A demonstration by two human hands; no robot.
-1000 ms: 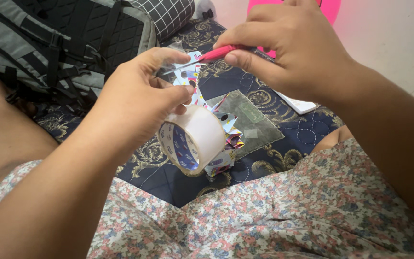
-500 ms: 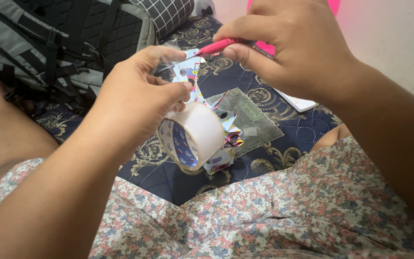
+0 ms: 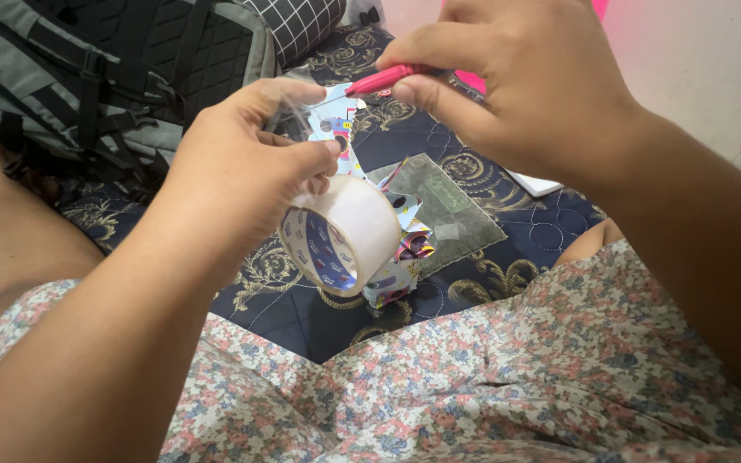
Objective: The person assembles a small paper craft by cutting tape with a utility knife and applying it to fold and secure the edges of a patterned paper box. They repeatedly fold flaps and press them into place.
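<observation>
Left grip (image 3: 242, 171) pinches a colourful paper cutout (image 3: 336, 129), a clear tape roll (image 3: 340, 236) hanging from it. Right grip (image 3: 516, 86) clasps pink-handled scissors (image 3: 388, 79) (blades hidden) touching the cutout.

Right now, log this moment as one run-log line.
left hand: holds tape roll and shiny printed paper | right hand: grips pink tool, tip at paper | under: patterned dark quilt | upper left: grey backpack

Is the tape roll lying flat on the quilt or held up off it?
Held up. The tape roll hangs tilted from the left hand, its open core facing the camera, above the quilt.
</observation>
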